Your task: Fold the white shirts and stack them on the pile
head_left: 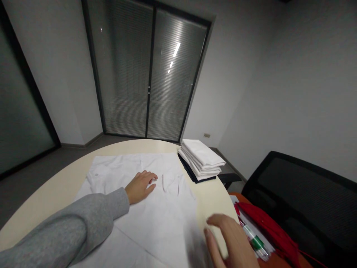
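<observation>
A white cloth garment (156, 219) lies spread over the round cream table, with creases near its upper right part. My left hand (141, 187) rests on the cloth around its upper middle, fingers bent and slightly apart, holding nothing visible. At the lower right, my right hand (230, 242) is over the table's right edge, thumb and index finger apart with nothing between them. A neat stack of folded white cloths (200, 158) sits at the table's far right on a dark folded cloth (192, 173).
The round table (50, 186) has its edge curving across the view. To the right stands a black mesh chair (301, 197). Below it lie a red item (267, 227) and a clear package with green (256, 242) on an orange surface. Glass doors (147, 74) stand beyond.
</observation>
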The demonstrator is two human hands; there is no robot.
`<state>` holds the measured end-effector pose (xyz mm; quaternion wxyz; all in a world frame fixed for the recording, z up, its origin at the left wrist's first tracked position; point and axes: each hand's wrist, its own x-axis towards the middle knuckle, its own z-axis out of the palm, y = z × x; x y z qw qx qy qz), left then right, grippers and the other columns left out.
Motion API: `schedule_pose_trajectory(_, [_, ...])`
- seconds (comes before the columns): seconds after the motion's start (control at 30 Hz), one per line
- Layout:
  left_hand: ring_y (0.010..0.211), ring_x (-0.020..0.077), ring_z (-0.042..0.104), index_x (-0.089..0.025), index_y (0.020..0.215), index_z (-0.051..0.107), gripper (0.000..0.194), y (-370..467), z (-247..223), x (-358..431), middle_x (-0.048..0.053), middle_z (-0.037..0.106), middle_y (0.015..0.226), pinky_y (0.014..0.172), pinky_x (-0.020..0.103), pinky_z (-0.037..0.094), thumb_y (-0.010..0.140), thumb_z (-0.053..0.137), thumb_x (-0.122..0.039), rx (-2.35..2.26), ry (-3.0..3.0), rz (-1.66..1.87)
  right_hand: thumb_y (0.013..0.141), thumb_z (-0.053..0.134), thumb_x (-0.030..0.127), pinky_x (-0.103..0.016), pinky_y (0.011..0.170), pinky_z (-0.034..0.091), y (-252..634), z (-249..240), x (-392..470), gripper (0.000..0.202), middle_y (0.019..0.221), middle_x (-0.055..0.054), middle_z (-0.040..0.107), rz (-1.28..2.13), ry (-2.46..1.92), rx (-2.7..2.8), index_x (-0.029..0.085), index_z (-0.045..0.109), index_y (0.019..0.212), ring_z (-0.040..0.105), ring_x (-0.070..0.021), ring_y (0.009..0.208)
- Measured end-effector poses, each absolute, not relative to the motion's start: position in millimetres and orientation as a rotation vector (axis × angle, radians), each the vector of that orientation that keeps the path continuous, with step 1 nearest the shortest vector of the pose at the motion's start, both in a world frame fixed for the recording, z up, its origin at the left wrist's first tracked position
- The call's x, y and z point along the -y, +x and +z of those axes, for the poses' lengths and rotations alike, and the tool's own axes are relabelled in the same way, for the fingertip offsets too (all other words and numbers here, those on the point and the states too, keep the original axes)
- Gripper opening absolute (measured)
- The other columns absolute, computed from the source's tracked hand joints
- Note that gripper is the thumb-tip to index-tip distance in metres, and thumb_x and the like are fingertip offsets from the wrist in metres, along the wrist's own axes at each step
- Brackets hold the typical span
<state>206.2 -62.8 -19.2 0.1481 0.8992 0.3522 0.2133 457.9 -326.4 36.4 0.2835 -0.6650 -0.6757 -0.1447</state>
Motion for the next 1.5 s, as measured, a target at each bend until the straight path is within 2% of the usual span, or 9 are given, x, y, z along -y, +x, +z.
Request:
schedule_pose_trajectory(0.07, [0.098,0.0269,0.061,-0.022,0.116,0.064,0.023,204.7,-22.2,59.6,0.005,0.068,0.094,0.091,0.044,0.043,0.095,0.056,-0.028,-1.093,2.535,0.633,0.105,0.048,0.030,-0.033,0.089,0.050,449.3,54.4,261.7,0.021,0.109,-0.006,0.072,-0.142,-1.825,1.918,0.025,0.067,0.113,0.067,-0.0213,0.100])
schedule_pose_trajectory(0.2, [0.096,0.0244,0.066,-0.025,0.120,0.062,0.027,202.3,-26.1,54.1,0.001,0.071,0.090,0.093,0.041,0.044,0.093,0.056,-0.024,-1.112,2.488,0.625,0.103,0.054,0.023,-0.032,0.098,0.042,437.9,46.8,134.7,0.034,0.132,-0.009,0.069,-0.077,-2.010,2.010,0.022,0.063,0.135,0.060,-0.0232,0.121])
schedule_pose_trajectory(0.33, [0.094,0.0230,0.067,-0.027,0.131,0.058,0.035,201.4,-27.4,52.3,0.000,0.072,0.092,0.095,0.041,0.044,0.096,0.052,-0.023,-1.076,2.490,0.611,0.104,0.054,0.026,-0.035,0.091,0.040,441.9,11.5,77.6,0.026,0.126,-0.010,0.070,-0.071,-2.114,1.972,0.022,0.068,0.126,0.060,-0.0261,0.117])
schedule_pose_trajectory(0.43, [0.099,0.0251,0.066,-0.027,0.139,0.053,0.039,200.6,-27.6,52.2,0.003,0.072,0.098,0.096,0.043,0.043,0.101,0.045,-0.024,-1.031,2.511,0.602,0.107,0.049,0.025,-0.035,0.088,0.037,448.9,-6.3,69.2,0.022,0.118,-0.010,0.070,-0.087,-2.160,1.946,0.020,0.069,0.116,0.060,-0.0246,0.114])
schedule_pose_trajectory(0.67, [0.115,0.0305,0.060,-0.020,0.152,0.041,0.052,199.1,-23.4,51.9,0.014,0.067,0.129,0.100,0.049,0.041,0.101,0.033,-0.018,-0.970,2.612,0.481,0.109,0.041,0.025,-0.034,0.084,0.033,449.2,-17.8,61.0,0.023,0.117,-0.010,0.067,-0.180,-2.183,1.889,0.020,0.063,0.116,0.060,-0.0232,0.112])
schedule_pose_trajectory(0.93, [0.112,0.0289,0.059,-0.028,0.129,0.067,0.043,199.9,-15.9,57.4,0.009,0.068,0.118,0.095,0.047,0.045,0.095,0.045,-0.013,-0.998,2.675,0.484,0.106,0.048,0.028,-0.037,0.088,0.034,446.6,-16.6,64.9,0.022,0.115,-0.010,0.066,-0.290,-2.172,1.860,0.021,0.064,0.119,0.057,-0.0263,0.111])
schedule_pose_trajectory(1.13, [0.131,0.0307,0.050,-0.035,0.142,0.060,0.038,197.9,-10.7,66.4,0.003,0.056,0.153,0.106,0.053,0.041,0.104,0.052,-0.035,-0.910,2.735,0.472,0.104,0.049,0.027,-0.038,0.098,0.034,444.1,-11.6,71.6,0.028,0.125,-0.011,0.063,-0.391,-2.133,1.845,0.021,0.061,0.129,0.054,-0.0266,0.117])
schedule_pose_trajectory(1.3, [0.130,0.0307,0.051,-0.036,0.141,0.062,0.037,197.6,-7.7,69.7,0.001,0.060,0.151,0.106,0.054,0.041,0.106,0.050,-0.040,-0.888,2.765,0.412,0.104,0.048,0.035,-0.039,0.092,0.036,439.4,-13.0,79.5,0.030,0.117,-0.014,0.067,-0.412,-2.183,1.826,0.018,0.063,0.123,0.059,-0.0297,0.109])
schedule_pose_trajectory(1.5, [0.131,0.0307,0.051,-0.035,0.142,0.061,0.038,197.9,-9.2,68.9,0.002,0.060,0.151,0.107,0.054,0.042,0.107,0.048,-0.039,-0.888,2.768,0.411,0.104,0.048,0.038,-0.038,0.090,0.038,435.8,-13.1,85.3,0.028,0.112,-0.011,0.071,-0.369,-2.182,1.889,0.020,0.066,0.116,0.061,-0.0287,0.107])
